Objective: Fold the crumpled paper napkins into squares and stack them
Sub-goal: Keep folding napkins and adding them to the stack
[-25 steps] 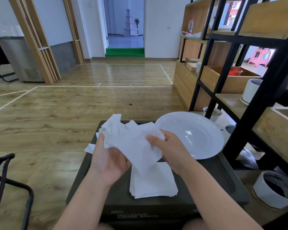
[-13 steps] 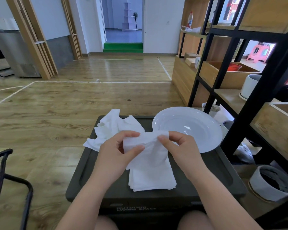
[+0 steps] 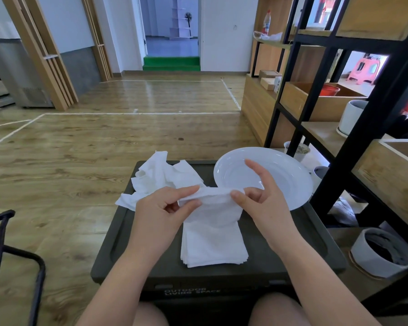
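White napkin (image 3: 212, 208) pinched between left hand (image 3: 160, 212) and right hand (image 3: 262, 203).

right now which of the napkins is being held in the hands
The napkin pinched at its top edge between left hand and right hand, hanging above the folded stack; the crumpled pile lies untouched behind.

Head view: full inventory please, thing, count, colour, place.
held napkin: 1, white, pinched between both hands above the stack
folded stack: 1, white, centre of the box lid
crumpled napkins: count unclear, white, far left of the lid
plate: 1, white, far right of the lid
storage box: 1, dark, in front of the person
shelf unit: 1, black and wood, right
pots: several, white, on and under the shelves
left hand: pinches the napkin
right hand: pinches the napkin
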{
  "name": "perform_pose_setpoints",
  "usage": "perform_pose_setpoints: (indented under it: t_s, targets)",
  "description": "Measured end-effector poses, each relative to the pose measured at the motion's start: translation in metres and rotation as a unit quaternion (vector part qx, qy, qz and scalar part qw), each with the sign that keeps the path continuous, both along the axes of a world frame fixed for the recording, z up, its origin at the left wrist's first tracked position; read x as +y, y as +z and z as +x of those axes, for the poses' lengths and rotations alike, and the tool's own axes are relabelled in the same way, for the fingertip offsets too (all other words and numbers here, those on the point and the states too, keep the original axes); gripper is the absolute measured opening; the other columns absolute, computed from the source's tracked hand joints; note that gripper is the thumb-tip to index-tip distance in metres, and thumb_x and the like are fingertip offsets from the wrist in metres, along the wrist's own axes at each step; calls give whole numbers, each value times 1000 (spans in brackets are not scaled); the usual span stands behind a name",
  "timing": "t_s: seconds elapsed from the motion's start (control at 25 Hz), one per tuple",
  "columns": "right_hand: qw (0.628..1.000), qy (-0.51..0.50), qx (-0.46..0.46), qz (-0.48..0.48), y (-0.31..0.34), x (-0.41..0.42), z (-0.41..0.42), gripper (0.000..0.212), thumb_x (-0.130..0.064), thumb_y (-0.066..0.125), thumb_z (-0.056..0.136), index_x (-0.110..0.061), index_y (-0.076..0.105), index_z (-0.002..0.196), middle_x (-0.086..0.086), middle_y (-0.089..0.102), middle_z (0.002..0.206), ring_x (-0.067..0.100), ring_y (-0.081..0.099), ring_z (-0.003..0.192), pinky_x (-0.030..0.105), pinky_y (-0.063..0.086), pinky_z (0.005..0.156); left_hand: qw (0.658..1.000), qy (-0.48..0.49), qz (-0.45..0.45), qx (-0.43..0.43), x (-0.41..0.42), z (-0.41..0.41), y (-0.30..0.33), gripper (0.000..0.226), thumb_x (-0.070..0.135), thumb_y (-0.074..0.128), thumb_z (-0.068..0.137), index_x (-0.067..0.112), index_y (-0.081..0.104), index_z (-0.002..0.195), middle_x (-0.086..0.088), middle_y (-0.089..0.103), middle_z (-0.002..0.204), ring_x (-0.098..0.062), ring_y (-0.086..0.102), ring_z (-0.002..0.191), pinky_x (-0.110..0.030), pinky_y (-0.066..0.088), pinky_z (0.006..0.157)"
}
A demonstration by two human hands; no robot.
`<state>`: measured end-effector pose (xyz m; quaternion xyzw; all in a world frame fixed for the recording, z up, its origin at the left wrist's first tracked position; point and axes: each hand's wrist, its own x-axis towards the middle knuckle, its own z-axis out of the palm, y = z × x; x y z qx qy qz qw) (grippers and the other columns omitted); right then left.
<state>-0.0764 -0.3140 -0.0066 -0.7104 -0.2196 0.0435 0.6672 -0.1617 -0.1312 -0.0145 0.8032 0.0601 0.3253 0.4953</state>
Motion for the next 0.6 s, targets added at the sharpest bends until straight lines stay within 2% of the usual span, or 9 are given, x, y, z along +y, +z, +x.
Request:
perform_pose_setpoints:
  t_s: [0.12, 0.2, 0.28, 0.36, 0.44, 0.52, 0.6]
  targets:
    - [995, 53, -56, -59, 0, -4, 1, 35, -19, 71, 83, -51, 69, 97, -9, 69, 81, 2, 61, 79, 13, 48, 73, 998, -10, 56, 1, 3, 0, 1, 31, 20, 78, 74, 44, 71, 93, 3, 58, 63, -5, 45, 59, -8, 35, 59]
    - [987, 16, -99, -123, -3, -2, 3, 30, -22, 73, 82, -51, 69, 87, -9, 62, 83, 2, 56, 81, 11, 44, 73, 996, -11, 93, 6, 5, 1, 3, 25, 27, 74, 74, 44, 71, 92, 8, 51, 66, -4, 47, 63, -6, 35, 60]
    - [978, -32, -121, -164, -3, 2, 1, 27, -28, 73, 80, -53, 65, 78, -14, 53, 89, 1, 51, 89, 7, 40, 74, 996, -15, 81, 21, 8, 1, 3, 17, 40, 69, 72, 49, 72, 87, 11, 48, 77, -5, 49, 71, -5, 37, 66]
    - [984, -24, -92, -150, -5, 4, -1, 24, -28, 71, 82, -49, 66, 72, -20, 53, 95, -2, 51, 97, 6, 42, 74, 998, -22, 20, 48, 7, 2, 0, 7, 43, 71, 73, 48, 74, 78, 17, 52, 90, -2, 55, 79, -6, 41, 72]
    - [998, 25, 11, -57, -9, 6, -3, 18, -24, 65, 87, -35, 71, 75, -20, 65, 90, -3, 60, 87, 8, 46, 68, 995, -34, -69, 68, 3, 4, -7, 8, 34, 71, 81, 41, 73, 78, 22, 61, 96, 3, 60, 84, -7, 45, 69]
    - [995, 24, 99, -13, -21, 11, -4, 19, -23, 57, 92, -19, 72, 80, -5, 70, 80, 10, 64, 76, 20, 50, 64, 983, -35, -159, 87, -5, 9, -20, 15, 29, 62, 89, 35, 72, 80, 12, 71, 87, 2, 63, 77, -11, 47, 63]
    - [993, -36, 104, -48, -35, 17, -5, 32, -24, 53, 93, -2, 57, 71, 3, 54, 64, 18, 48, 62, 28, 39, 58, 971, 8, -203, 129, -13, 14, -36, 21, 31, 55, 93, 28, 72, 80, 0, 70, 76, -7, 59, 70, -23, 45, 62]
